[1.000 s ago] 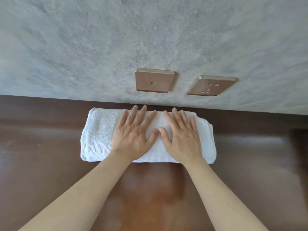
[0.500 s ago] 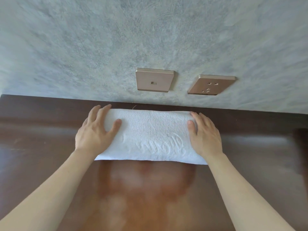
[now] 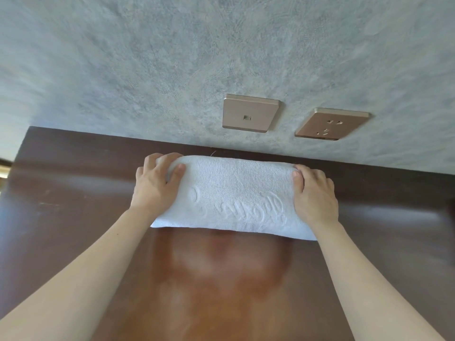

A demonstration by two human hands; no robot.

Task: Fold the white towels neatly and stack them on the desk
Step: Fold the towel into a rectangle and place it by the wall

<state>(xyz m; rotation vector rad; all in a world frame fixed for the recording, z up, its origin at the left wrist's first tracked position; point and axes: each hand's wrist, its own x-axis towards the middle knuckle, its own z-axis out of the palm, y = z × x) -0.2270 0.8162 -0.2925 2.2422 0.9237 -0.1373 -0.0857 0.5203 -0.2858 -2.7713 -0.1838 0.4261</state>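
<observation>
A folded white towel (image 3: 234, 198) with raised script lettering lies on the dark brown desk (image 3: 73, 205), close to the wall. My left hand (image 3: 155, 183) grips its left end, thumb on top and fingers curled round the far edge. At the opposite end my right hand (image 3: 315, 195) holds the towel, thumb on the top face and fingers wrapped down the side. Only this one towel is in view.
A grey textured wall (image 3: 197, 57) rises right behind the towel. Two bronze wall plates sit above it: a switch plate (image 3: 250, 113) and a socket (image 3: 332, 124). The desk's left edge (image 3: 19, 148) shows at far left.
Both hands lay flat side by side on the towel's middle a second ago. They have since slid apart to its two ends and now grip them; the lettered side faces up.
</observation>
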